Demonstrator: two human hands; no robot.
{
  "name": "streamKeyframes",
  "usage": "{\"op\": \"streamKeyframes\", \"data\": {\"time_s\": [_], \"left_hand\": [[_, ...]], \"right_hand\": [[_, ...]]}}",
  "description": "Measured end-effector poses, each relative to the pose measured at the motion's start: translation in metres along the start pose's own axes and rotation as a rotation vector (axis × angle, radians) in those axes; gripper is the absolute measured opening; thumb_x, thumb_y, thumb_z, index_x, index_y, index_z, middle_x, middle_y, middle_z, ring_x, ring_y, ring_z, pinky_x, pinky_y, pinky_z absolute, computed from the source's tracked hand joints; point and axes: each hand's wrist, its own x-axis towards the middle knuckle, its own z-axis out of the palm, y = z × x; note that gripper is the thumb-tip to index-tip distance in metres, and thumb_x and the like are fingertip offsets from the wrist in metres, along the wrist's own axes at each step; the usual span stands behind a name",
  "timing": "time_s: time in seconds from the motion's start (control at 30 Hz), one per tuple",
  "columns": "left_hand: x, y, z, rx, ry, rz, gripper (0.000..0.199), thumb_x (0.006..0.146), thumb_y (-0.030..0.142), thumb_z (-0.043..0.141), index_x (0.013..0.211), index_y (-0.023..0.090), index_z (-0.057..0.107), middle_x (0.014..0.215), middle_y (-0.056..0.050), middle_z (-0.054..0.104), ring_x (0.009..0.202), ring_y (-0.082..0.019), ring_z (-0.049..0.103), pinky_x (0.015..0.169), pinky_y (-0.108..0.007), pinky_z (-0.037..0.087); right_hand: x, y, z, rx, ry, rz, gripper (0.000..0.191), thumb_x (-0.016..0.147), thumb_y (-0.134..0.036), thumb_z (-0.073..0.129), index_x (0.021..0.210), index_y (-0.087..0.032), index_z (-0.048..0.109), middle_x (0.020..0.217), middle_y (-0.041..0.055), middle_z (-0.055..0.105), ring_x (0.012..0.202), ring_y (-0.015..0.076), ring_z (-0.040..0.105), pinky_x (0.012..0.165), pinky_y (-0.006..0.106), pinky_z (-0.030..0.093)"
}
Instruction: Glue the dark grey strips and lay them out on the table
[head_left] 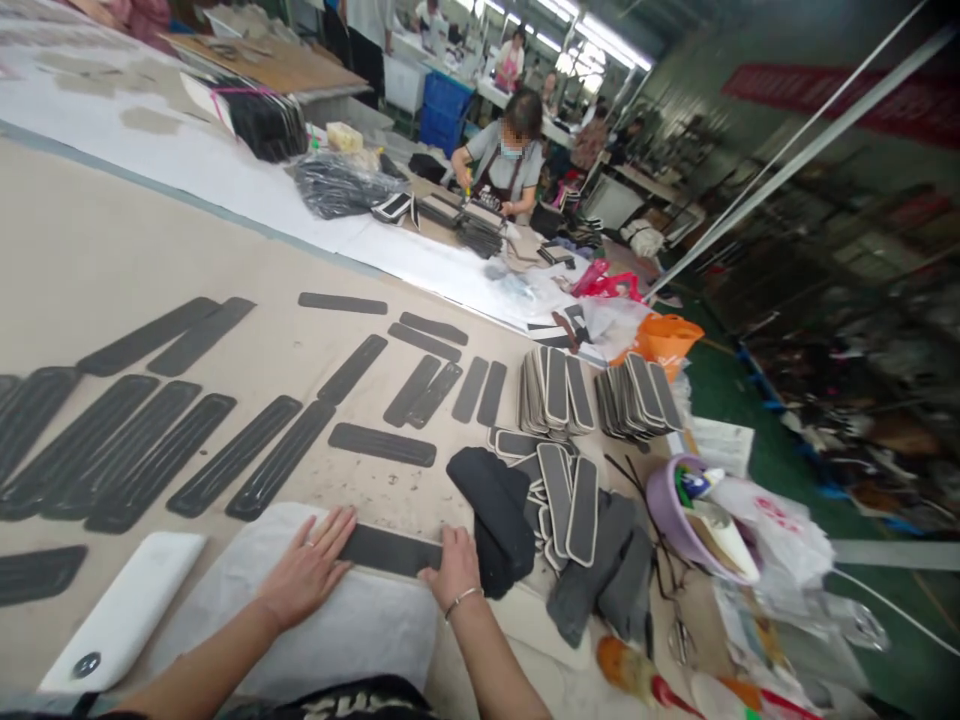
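A dark grey strip (391, 549) lies near the front edge of the table, on a pale board and a white sheet. My left hand (309, 568) rests flat with its fingers stretched out over the strip's left end. At the other end, my right hand (456, 562), with a bracelet on the wrist, has its thumb and bent fingers closed on the strip. Just right of that hand is a folded black cloth (491, 515). Beyond my hands, a single dark strip (382, 445) lies crosswise on the table.
Several glossy, glue-coated-looking strips (211, 455) spread leftward. At right are stacked pale-edged pieces (555, 390), loose edged pieces (583, 510), a purple basin (667, 510) and an orange-topped bottle (626, 665). A white device (127, 610) sits front left. A co-worker (502, 160) works across the table.
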Motion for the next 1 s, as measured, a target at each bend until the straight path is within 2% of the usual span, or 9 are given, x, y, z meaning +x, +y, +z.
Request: {"op": "streamKeyframes", "data": {"time_s": [0.1,0.23,0.4,0.57,0.67,0.73,0.8,0.9,1.0], "left_hand": [[-0.001,-0.003,-0.001,-0.014,0.032,0.007,0.061,0.092,0.048,0.039,0.146,0.02,0.031,0.15,-0.008,0.034,0.138,-0.028,0.029,0.112,-0.047,0.02],[-0.004,-0.008,-0.001,-0.031,0.093,-0.015,0.07,0.089,0.051,0.043,0.147,0.015,0.027,0.149,-0.011,0.034,0.137,-0.028,0.032,0.111,-0.043,0.026],[-0.005,-0.012,0.008,-0.019,0.18,-0.027,0.065,0.09,0.048,0.041,0.145,0.013,0.033,0.145,-0.014,0.041,0.133,-0.029,0.039,0.11,-0.044,0.029],[-0.005,-0.012,0.014,-0.035,0.175,-0.045,0.063,0.089,0.052,0.042,0.139,0.014,0.044,0.142,-0.014,0.045,0.131,-0.031,0.041,0.108,-0.046,0.032],[-0.004,-0.012,0.013,-0.023,0.155,-0.054,0.06,0.089,0.051,0.043,0.136,0.013,0.047,0.142,-0.014,0.045,0.132,-0.031,0.04,0.108,-0.047,0.032],[-0.004,-0.012,0.012,-0.006,0.134,-0.055,0.061,0.089,0.052,0.043,0.135,0.012,0.048,0.143,-0.015,0.044,0.132,-0.031,0.039,0.108,-0.047,0.032],[-0.004,-0.011,0.01,0.0,0.113,-0.061,0.062,0.089,0.052,0.043,0.135,0.012,0.048,0.143,-0.015,0.044,0.133,-0.031,0.039,0.108,-0.046,0.033],[-0.003,-0.01,0.007,-0.01,0.087,-0.084,0.06,0.089,0.052,0.043,0.135,0.013,0.048,0.144,-0.014,0.043,0.133,-0.03,0.038,0.108,-0.045,0.032],[-0.003,-0.009,0.004,-0.029,0.071,-0.098,0.059,0.09,0.051,0.041,0.137,0.014,0.047,0.145,-0.013,0.042,0.135,-0.029,0.036,0.109,-0.044,0.032]], "right_hand": [[0.005,0.001,-0.002,0.05,-0.033,-0.029,0.048,0.055,-0.024,0.078,0.101,-0.019,0.063,0.1,0.0075,0.058,0.087,0.023,0.059,0.079,0.035,0.047],[0.002,0.007,-0.01,0.159,-0.021,-0.149,0.005,0.075,-0.027,0.065,0.077,-0.022,0.065,0.08,0.0008,0.06,0.079,0.0155,0.059,0.074,0.026,0.044],[-0.008,0.04,-0.057,0.281,0.202,-0.131,0.026,0.089,-0.037,0.044,0.08,-0.022,0.064,0.08,0.001,0.061,0.08,0.0134,0.058,0.074,0.023,0.043],[-0.014,0.122,-0.121,0.303,0.512,0.144,0.053,0.088,-0.057,0.032,0.093,-0.017,0.066,0.091,0.0091,0.067,0.087,0.0206,0.06,0.08,0.031,0.045],[-0.014,0.168,-0.142,0.253,0.644,0.287,0.073,0.084,-0.065,0.022,0.102,-0.009,0.065,0.098,0.0192,0.066,0.097,0.0291,0.058,0.089,0.041,0.042],[-0.013,0.183,-0.142,0.201,0.695,0.308,0.083,0.08,-0.07,0.026,0.115,-0.001,0.059,0.113,0.027,0.059,0.112,0.0355,0.049,0.099,0.05,0.034],[-0.011,0.183,-0.131,0.169,0.684,0.267,0.086,0.077,-0.07,0.033,0.123,0.001,0.052,0.122,0.0279,0.053,0.119,0.036,0.044,0.103,0.051,0.03],[-0.006,0.163,-0.099,0.159,0.553,0.137,0.072,0.079,-0.061,0.042,0.125,-0.008,0.054,0.121,0.0199,0.057,0.116,0.0301,0.048,0.101,0.043,0.037],[0.001,0.143,-0.066,0.056,0.399,0.029,0.064,0.078,-0.048,0.05,0.13,-0.011,0.05,0.126,0.018,0.054,0.12,0.0309,0.046,0.101,0.043,0.037]]}}
